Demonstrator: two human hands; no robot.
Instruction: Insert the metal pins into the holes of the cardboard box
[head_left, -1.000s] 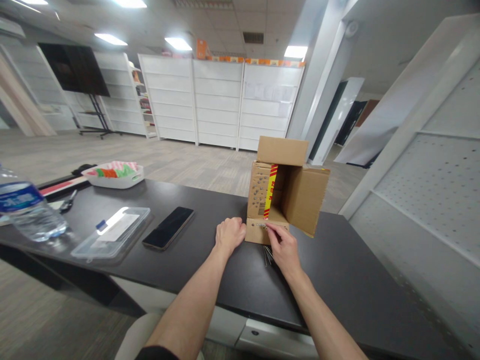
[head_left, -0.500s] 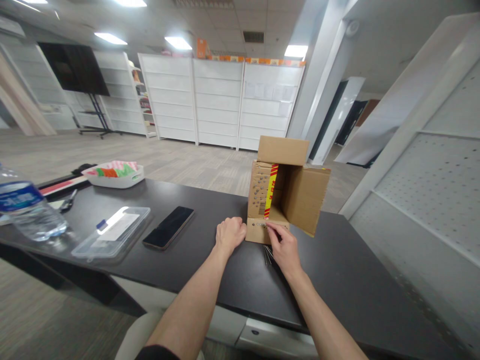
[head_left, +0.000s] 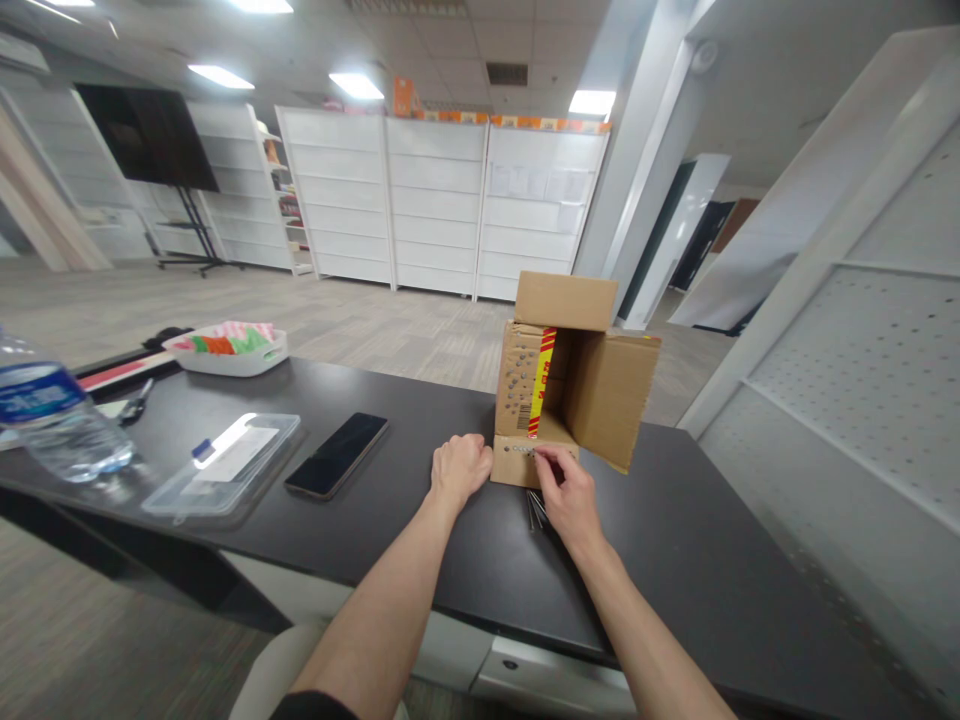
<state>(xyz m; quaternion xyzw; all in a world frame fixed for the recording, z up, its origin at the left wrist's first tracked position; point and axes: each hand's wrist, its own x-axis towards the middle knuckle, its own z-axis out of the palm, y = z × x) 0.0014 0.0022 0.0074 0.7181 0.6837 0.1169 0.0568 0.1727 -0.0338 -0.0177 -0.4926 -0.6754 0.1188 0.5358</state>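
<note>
An open cardboard box with a yellow and red tape strip lies on its side on the dark desk, its opening facing me. Small round grey dots cover its left side, and a row of silvery dots runs along the lower front flap. My left hand is a closed fist on the desk at the flap's left edge; whatever it holds, if anything, is hidden. My right hand pinches at the flap, at the right end of the row; the thing between the fingertips is too small to name. Several thin metal nails lie just below it.
To the left are a black phone, a clear plastic case, a water bottle and a white basket with colourful packets. A perforated white panel stands along the right side of the desk.
My right hand has shifted very slightly to the right along the flap. The left hand and the box stay in place.
</note>
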